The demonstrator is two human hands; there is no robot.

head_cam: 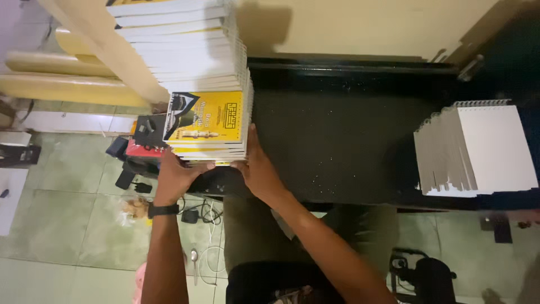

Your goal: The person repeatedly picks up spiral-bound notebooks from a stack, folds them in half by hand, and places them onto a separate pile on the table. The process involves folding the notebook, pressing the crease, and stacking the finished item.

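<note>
I see my left hand [175, 179] flat against the near end of the tall stack of spiral notebooks [205, 121] at the left end of the black worktop [337, 141], fingers open, gripping nothing. My right hand [257, 169] presses open against the spiral side. To square the stack well, I think both palms should push evenly and low, because the pile leans. Another stack of white notebooks [484, 149] lies well apart on the right.
</note>
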